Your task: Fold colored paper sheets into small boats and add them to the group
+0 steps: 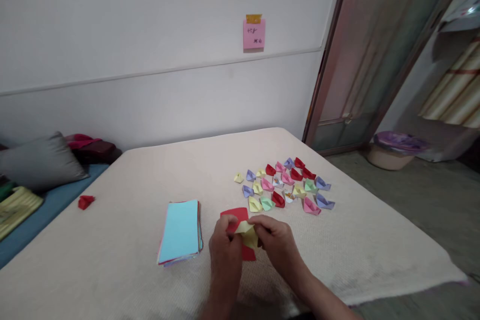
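Both of my hands pinch a small pale yellow paper piece (247, 234) low in the middle of the view. My left hand (224, 249) grips its left side with closed fingers. My right hand (276, 242) holds its right side, fingers curled. Under the hands lies a red paper sheet (240, 215) on the cream cloth-covered table (150, 180). A stack of coloured paper sheets (180, 231), light blue on top, lies just left of my hands. Behind my hands, several small folded paper boats (287, 185) in yellow, pink, red, purple and green are laid out.
A single red folded paper (85, 202) lies near the table's left edge. A grey cushion (41, 162) and dark red fabric (92, 147) rest on a blue mat at the left. A pink note (254, 33) is stuck to the white wall. A door frame (326, 75) and basin (397, 149) are at right.
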A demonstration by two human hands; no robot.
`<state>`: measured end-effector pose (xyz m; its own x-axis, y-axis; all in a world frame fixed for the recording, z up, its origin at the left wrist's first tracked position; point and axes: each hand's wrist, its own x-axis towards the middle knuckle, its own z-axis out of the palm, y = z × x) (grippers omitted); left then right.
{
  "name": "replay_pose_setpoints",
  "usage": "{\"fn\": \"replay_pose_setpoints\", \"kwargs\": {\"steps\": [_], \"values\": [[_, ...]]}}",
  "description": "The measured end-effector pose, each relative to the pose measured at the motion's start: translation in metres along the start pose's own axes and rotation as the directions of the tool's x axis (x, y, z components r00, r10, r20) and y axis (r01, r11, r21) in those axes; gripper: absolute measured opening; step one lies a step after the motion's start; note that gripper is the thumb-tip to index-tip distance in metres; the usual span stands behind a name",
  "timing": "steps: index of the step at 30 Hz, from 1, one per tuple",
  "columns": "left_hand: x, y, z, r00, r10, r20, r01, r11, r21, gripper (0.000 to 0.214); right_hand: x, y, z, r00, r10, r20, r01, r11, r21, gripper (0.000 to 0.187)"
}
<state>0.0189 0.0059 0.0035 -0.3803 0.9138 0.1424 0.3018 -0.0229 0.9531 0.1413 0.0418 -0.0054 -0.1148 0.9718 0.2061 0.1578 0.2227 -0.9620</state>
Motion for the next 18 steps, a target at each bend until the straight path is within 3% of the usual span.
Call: {"fn": "replay_pose_setpoints", "kwargs": {"steps": [4, 9, 14, 18], "values": [[0.001, -0.001, -0.003, 0.995, 0.091, 0.05, -0.088, 0.994, -0.062, 0.017, 0.007, -0.004, -0.005, 0.968, 0.236, 0.085, -0.249, 0.944, 0.217, 0.019], [0.007, -0.001, -0.008, 0.988, 0.104, 0.111, -0.084, 0.982, -0.169, 0.017, 0.014, -0.01, -0.018, 0.924, 0.303, 0.235, -0.376, 0.831, 0.409, 0.019], [0.012, -0.001, -0.008, 0.979, 0.102, 0.177, -0.046, 0.955, -0.295, 0.021, 0.019, -0.009, -0.028, 0.919, 0.238, 0.314, -0.352, 0.853, 0.386, 0.02], [0.007, 0.006, -0.007, 0.985, 0.041, 0.169, -0.011, 0.985, -0.172, 0.009, 0.021, -0.008, -0.03, 0.942, 0.203, 0.268, -0.277, 0.921, 0.273, 0.009]]}}
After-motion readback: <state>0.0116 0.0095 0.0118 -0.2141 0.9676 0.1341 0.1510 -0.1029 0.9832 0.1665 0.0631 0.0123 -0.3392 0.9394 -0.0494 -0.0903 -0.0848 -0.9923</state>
